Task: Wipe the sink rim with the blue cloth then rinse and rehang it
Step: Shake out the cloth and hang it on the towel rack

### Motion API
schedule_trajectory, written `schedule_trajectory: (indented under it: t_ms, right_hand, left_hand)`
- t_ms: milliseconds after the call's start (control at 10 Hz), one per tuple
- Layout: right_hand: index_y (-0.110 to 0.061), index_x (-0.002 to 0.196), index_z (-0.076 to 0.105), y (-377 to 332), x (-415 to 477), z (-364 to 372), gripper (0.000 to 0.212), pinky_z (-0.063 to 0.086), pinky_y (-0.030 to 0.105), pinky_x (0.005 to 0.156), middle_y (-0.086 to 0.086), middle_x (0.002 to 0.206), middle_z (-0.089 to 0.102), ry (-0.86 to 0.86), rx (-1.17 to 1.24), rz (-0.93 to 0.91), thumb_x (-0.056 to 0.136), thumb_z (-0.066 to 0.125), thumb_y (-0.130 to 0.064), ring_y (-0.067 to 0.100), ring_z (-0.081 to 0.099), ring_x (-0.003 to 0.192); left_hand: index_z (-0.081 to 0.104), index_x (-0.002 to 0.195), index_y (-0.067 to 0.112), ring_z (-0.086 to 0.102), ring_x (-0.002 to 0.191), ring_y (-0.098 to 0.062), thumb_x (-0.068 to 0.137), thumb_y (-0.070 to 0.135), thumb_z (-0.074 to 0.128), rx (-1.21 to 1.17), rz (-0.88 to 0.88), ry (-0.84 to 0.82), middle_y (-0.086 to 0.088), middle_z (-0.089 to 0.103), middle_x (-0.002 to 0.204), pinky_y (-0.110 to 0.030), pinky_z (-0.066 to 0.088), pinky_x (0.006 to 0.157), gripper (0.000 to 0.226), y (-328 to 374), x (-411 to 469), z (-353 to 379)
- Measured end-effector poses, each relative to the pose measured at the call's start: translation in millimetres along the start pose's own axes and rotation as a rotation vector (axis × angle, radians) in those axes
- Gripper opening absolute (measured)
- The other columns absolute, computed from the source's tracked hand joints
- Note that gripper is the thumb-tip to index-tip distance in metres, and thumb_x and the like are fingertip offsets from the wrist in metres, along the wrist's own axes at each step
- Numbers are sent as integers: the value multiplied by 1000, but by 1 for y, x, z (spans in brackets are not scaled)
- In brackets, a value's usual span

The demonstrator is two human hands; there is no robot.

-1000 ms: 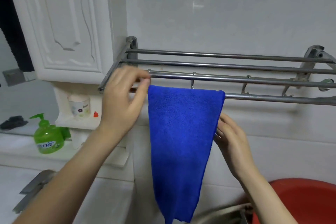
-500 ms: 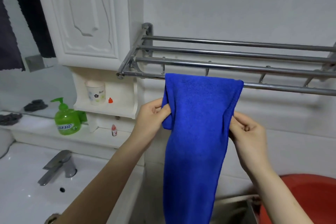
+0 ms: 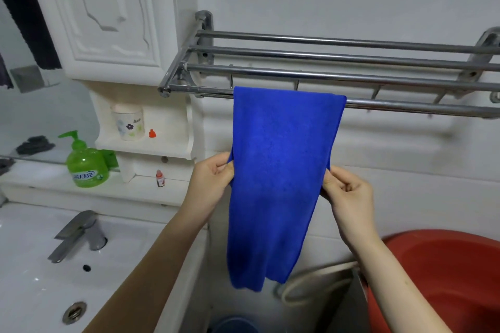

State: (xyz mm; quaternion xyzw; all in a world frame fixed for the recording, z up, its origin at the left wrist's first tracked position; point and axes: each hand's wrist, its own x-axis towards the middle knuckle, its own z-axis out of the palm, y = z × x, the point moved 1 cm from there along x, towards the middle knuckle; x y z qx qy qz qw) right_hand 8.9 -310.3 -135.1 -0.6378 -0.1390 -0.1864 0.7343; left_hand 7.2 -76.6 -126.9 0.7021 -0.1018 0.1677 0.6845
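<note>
The blue cloth (image 3: 278, 170) hangs folded over the front bar of the steel towel rack (image 3: 378, 73) on the tiled wall. My left hand (image 3: 213, 181) pinches the cloth's left edge about halfway down. My right hand (image 3: 346, 192) pinches its right edge at the same height. The white sink (image 3: 35, 286) lies at the lower left with its grey tap (image 3: 78, 235) and drain (image 3: 74, 312).
A green soap bottle (image 3: 86, 165) stands on the ledge behind the sink. A white cup (image 3: 128, 123) and small red-capped bottles sit on the white shelf unit. A red basin (image 3: 438, 278) is at the lower right. A white hose (image 3: 311, 281) lies below the cloth.
My left hand came down from the rack bar to the cloth's left edge. Both hands slid lower along the edges. The view shifted left and down, showing more of the sink.
</note>
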Motion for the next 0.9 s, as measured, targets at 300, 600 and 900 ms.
schedule_trajectory:
  t_ms: [300,600,900]
  right_hand:
    - [-29,80,80,57,-44,-18,49,44,11,51,-9,62,70,-3,-133,182,93,52,9,-3,55,53]
    - [-7,82,79,100,-76,-35,27,46,21,62,4,74,72,-35,-32,361,96,57,2,11,59,67]
    - [-11,98,79,93,-77,-40,23,57,36,90,13,104,76,-69,18,419,95,56,-13,32,70,102]
  left_hand:
    - [73,94,30,71,73,0,99,13,51,103,-170,2,13,76,79,-10,52,62,28,-53,-37,-3]
    - [52,64,14,57,40,6,96,4,55,430,-462,-63,21,61,45,-7,41,40,33,-102,-51,-8]
    - [68,102,12,72,85,-15,104,15,43,182,-339,-104,2,75,90,-23,58,71,26,-89,-65,-21]
